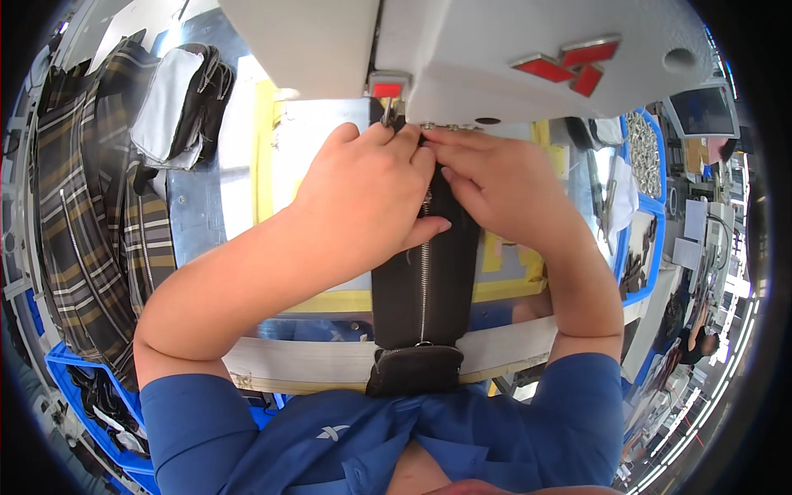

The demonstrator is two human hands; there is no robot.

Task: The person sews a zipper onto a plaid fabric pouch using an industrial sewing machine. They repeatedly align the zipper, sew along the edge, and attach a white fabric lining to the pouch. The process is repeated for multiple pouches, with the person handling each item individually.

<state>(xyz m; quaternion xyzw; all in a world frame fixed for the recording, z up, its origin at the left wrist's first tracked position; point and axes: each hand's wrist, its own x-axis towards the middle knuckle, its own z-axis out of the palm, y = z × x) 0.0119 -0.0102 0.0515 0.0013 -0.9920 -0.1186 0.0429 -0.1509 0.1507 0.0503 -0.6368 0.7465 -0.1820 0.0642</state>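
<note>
My left hand [370,186] presses on a long black zippered piece [425,305], fingers bent near the presser foot [389,111] of the white sewing machine [470,45], thumb beside the zipper. Close against it, my right hand [483,181] grips the piece's upper part, fingertips beside the foot. Both hide much of the fabric under them. The piece runs toward me over the table edge, ending in a black pouch [412,371] with a zipper. Yellow tape [338,301] borders the work plate.
At left lie plaid zippered pieces [82,214], black-and-white pouches [165,107] and a blue bin [99,396] of dark parts. At right stand blue bins [643,256] with small parts, and a monitor [701,111]. Another person [701,342] is in the far right background.
</note>
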